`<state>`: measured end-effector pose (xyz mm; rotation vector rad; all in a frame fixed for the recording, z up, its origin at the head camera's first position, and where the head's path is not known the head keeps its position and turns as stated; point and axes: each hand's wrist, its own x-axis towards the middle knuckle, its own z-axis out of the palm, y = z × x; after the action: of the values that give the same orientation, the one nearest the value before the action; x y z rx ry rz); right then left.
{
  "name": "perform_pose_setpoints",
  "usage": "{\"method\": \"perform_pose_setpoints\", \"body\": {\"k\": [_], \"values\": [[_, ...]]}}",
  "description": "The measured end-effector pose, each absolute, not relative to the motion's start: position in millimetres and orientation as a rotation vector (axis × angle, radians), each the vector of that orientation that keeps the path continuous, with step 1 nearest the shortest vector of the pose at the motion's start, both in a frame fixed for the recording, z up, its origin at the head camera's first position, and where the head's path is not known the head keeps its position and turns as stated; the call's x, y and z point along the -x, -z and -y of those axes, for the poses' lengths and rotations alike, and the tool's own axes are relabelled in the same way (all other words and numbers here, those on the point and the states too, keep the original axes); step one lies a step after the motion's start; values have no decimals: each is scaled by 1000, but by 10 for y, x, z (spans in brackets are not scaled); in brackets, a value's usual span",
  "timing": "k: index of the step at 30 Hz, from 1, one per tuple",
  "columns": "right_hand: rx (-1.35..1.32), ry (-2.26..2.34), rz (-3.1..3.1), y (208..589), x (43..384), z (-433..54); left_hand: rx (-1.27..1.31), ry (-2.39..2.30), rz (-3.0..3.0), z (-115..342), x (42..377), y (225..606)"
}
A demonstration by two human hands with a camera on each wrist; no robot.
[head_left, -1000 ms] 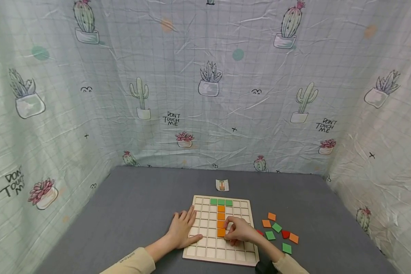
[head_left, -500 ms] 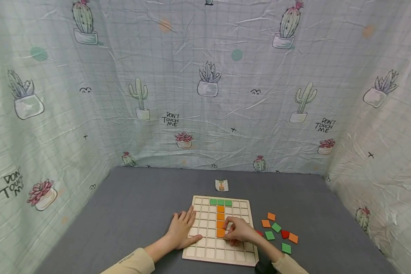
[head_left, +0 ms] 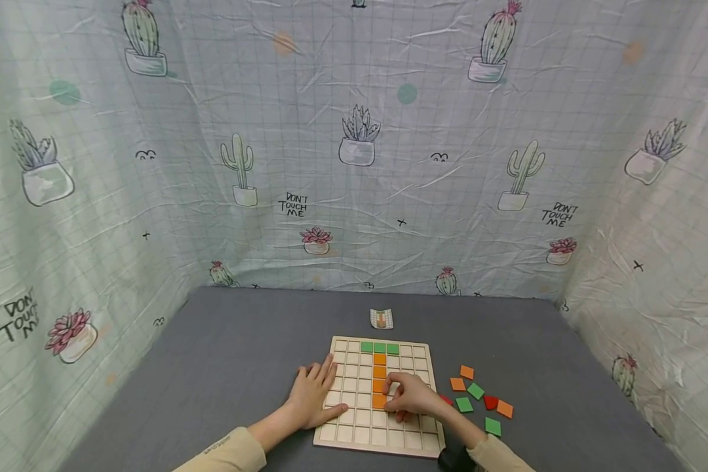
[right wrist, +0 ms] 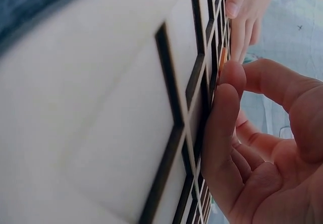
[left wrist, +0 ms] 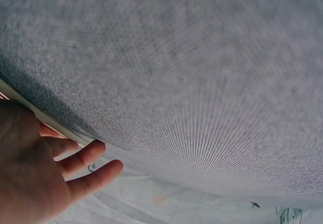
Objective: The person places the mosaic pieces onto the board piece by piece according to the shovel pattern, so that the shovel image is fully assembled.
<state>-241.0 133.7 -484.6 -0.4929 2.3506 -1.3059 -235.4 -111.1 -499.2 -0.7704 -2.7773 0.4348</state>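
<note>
In the lower centre of the frame, the left hand [head_left: 314,393] rests with fingers spread on the left edge of the wooden board [head_left: 351,434]; it grasps nothing. Right of it, four orange tiles [head_left: 379,372] make a column on the board, its long axis running up and down the frame, below three green tiles [head_left: 379,348]. The right hand [head_left: 414,396] is the nearer one: the column lies directly at its left, by the bent fingertips. Whether they pinch a tile, I cannot tell. Farther right, loose tiles [head_left: 505,409] lie on the bench [head_left: 543,367].
</note>
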Motion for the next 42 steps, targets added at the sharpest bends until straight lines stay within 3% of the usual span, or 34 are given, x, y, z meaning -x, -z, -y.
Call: {"method": "perform_pose_setpoints", "body": {"k": [22, 42], "values": [[419, 1380, -2149, 4815, 2470, -1385, 782, -429, 2778, 1125, 2386, 5024], [530, 1380, -2191, 4774, 2439, -1840, 789, -397, 2777, 1117, 2380, 5010]]}}
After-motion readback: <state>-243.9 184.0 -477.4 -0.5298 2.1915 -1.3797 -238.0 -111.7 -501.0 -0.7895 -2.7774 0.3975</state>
